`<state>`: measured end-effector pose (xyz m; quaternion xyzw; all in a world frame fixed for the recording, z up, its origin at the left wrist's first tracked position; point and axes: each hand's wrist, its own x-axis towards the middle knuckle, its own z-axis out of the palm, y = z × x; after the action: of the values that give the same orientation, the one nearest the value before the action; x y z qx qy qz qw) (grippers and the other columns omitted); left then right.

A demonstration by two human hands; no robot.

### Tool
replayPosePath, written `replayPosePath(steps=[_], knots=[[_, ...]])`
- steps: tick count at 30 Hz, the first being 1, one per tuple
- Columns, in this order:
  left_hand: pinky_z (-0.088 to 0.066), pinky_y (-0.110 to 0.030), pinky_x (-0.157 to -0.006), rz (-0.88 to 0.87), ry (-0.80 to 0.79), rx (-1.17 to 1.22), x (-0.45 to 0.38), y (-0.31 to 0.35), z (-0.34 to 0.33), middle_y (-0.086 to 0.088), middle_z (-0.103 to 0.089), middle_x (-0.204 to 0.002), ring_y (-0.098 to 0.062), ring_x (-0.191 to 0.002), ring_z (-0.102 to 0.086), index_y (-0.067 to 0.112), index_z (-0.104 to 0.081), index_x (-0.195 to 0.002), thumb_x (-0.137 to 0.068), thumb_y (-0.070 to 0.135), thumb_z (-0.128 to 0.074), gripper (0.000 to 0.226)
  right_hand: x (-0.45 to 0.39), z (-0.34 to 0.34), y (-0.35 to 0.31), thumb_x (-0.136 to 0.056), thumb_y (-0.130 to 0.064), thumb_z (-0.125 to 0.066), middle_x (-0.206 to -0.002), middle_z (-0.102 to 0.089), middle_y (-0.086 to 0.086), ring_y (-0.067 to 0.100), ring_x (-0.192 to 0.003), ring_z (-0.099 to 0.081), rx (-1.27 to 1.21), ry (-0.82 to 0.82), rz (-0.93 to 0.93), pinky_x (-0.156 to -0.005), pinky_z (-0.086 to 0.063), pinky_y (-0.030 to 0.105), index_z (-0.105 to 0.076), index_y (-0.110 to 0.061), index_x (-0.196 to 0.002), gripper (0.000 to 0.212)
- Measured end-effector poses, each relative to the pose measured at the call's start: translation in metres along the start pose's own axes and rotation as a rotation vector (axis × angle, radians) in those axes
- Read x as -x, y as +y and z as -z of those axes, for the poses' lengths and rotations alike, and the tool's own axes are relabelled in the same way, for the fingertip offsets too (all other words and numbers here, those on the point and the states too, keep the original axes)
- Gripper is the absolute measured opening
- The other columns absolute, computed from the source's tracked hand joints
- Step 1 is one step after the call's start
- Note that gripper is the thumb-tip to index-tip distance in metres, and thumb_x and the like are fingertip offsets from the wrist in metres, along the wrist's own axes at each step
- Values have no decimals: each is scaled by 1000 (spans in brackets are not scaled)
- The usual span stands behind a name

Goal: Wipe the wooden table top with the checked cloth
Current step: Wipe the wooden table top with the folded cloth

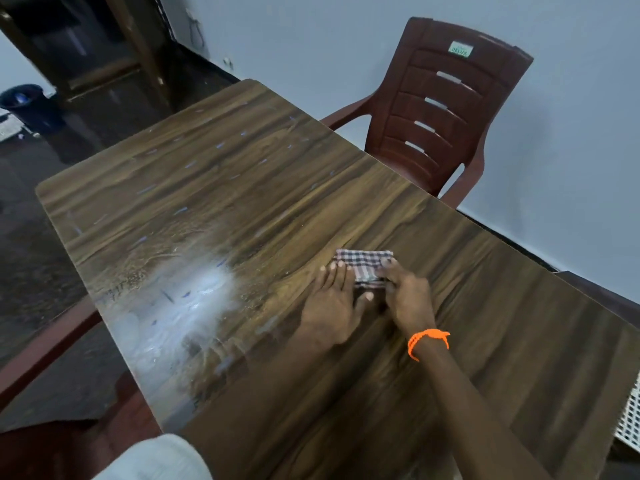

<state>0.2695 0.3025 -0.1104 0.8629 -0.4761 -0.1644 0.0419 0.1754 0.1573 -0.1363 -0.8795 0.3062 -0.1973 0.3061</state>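
Hands (332,303) (403,294) press checked cloth (365,266), fingers flat; chair (446,109) beside table (242,188).

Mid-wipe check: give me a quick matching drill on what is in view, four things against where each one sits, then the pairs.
Things:
1. checked cloth
2. plastic chair
3. orange wristband
4. dark bin

Places:
A. on the floor, far left
B. on the right wrist
C. folded flat on the wooden table top, under the fingers of both hands
D. by the wall, at the table's right edge

Pairs: 1-C, 2-D, 3-B, 4-A
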Motion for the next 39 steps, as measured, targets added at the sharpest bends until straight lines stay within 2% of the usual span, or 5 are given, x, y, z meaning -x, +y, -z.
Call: replayPosePath(steps=[6,12,25,36,39], knots=[[4,-44,-127,3,19,-24,-30,26,6,-20,-25,-164,-28,-155,-15,-1,-22,-157,-104,58,-17,79,-5,15,5,-76,11,-54,-117,-68,12,22,-118,-59,49,77,-132,-106,-32,13,-74,-7,-99,35],[1,-43,-126,42,57,-108,-40,-7,7,-21,-24,-164,-28,-155,-15,-1,-21,-157,-105,57,-20,78,-28,0,-37,-74,3,-54,-105,-71,16,35,-92,-67,102,16,-72,-83,-52,38,-74,-7,-97,31],[8,-41,-126,100,24,38,81,18,-31,-17,-16,-167,-23,-156,-2,2,-15,-159,-103,62,-15,82,87,9,-38,-78,10,-56,-126,-63,12,24,-127,-51,52,-70,-23,-107,-33,26,-68,-6,-114,41],[1,-43,-126,71,-30,-28,21,-17,9,-15,-17,-167,-23,-156,-11,4,-16,-159,-103,62,-21,81,36,-6,-67,-80,-1,-52,-105,-68,15,32,-100,-64,63,-35,-90,-85,-51,38,-69,-6,-94,23],[3,-39,-126,27,-16,-46,45,-48,11,-14,-17,-167,-22,-156,-11,5,-17,-159,-104,60,-24,79,52,-24,-86,-86,0,-50,-112,-66,15,31,-110,-61,64,-41,-65,-90,-51,40,-68,-6,-98,23]])
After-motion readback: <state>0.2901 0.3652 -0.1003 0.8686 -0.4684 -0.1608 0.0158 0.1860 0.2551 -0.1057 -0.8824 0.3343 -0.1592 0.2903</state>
